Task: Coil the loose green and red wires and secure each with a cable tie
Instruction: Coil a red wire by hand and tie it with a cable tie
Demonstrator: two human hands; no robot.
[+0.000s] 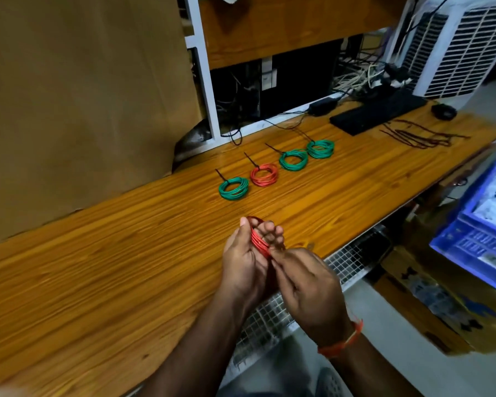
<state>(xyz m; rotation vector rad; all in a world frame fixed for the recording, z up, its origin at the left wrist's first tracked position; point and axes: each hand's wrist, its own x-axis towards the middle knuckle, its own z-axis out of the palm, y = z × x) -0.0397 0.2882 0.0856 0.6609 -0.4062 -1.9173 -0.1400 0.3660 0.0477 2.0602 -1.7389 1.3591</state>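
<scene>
My left hand holds a coil of red wire wrapped around its fingers, above the front edge of the wooden table. My right hand pinches the coil's lower side; what lies between its fingertips is hidden. Farther back on the table lie tied coils in a row, each with a black cable tie sticking out: a green coil, a red coil, a second green coil and a third green coil.
A black keyboard and a mouse sit at the far right, with a bunch of dark loose ties or cords beside them. A blue crate stands right of the table. Cardboard leans at the left.
</scene>
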